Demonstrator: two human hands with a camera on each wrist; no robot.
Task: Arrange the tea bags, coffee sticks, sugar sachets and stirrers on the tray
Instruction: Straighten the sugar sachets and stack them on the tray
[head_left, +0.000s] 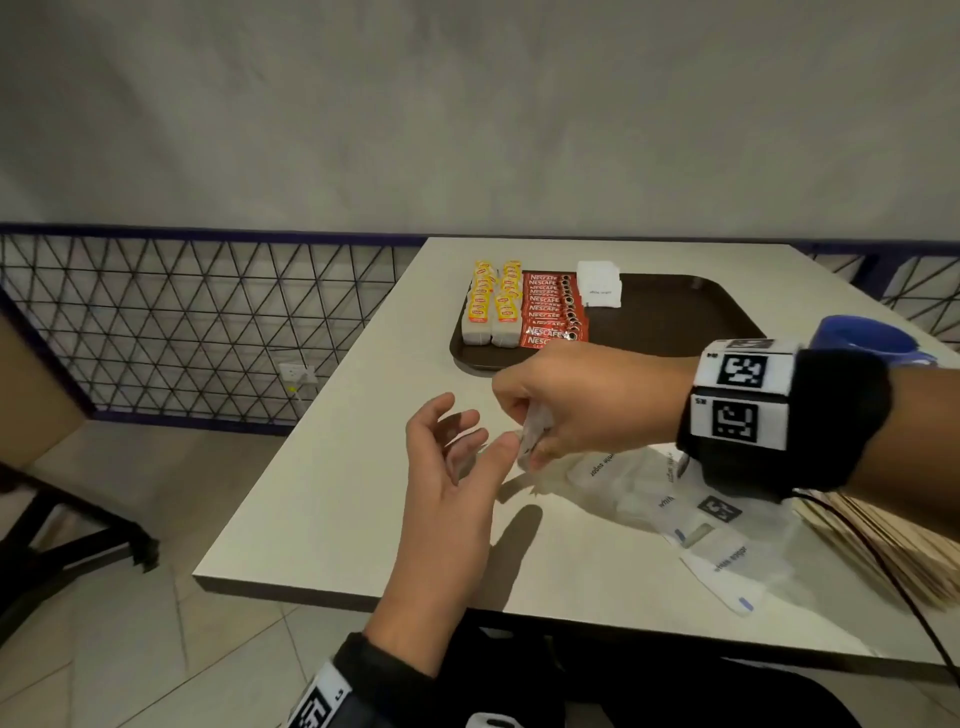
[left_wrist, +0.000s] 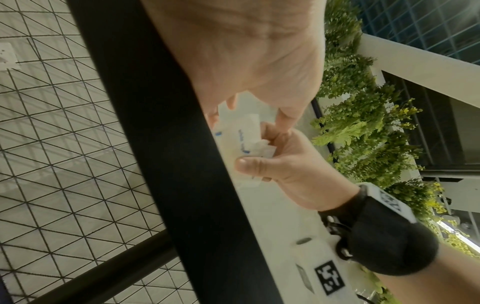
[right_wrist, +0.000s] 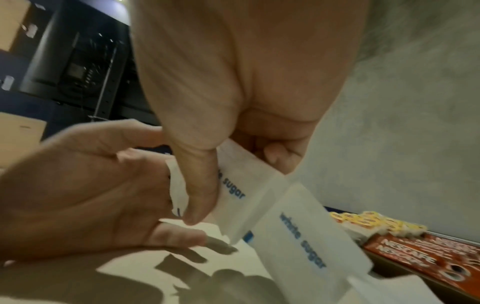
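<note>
On the brown tray (head_left: 675, 312) lie two rows of yellow-tagged tea bags (head_left: 493, 301), a row of red coffee sticks (head_left: 550, 312) and a small stack of white sugar sachets (head_left: 598, 288). In front of the tray, my right hand (head_left: 524, 431) pinches a joined strip of white sugar sachets (right_wrist: 298, 236) between thumb and fingers, just above the table. My left hand (head_left: 467, 431) is beside it, palm turned inward, fingers relaxed and spread, its thumb tip close to the sachets. More loose sugar sachets (head_left: 639, 493) lie under my right wrist. A pile of wooden stirrers (head_left: 893, 551) sits at the right edge.
The white table (head_left: 337, 493) ends on the left, where a black wire-mesh railing (head_left: 182, 312) runs along it. A blue cup (head_left: 862, 335) stands behind my right wrist, right of the tray. The right half of the tray is bare.
</note>
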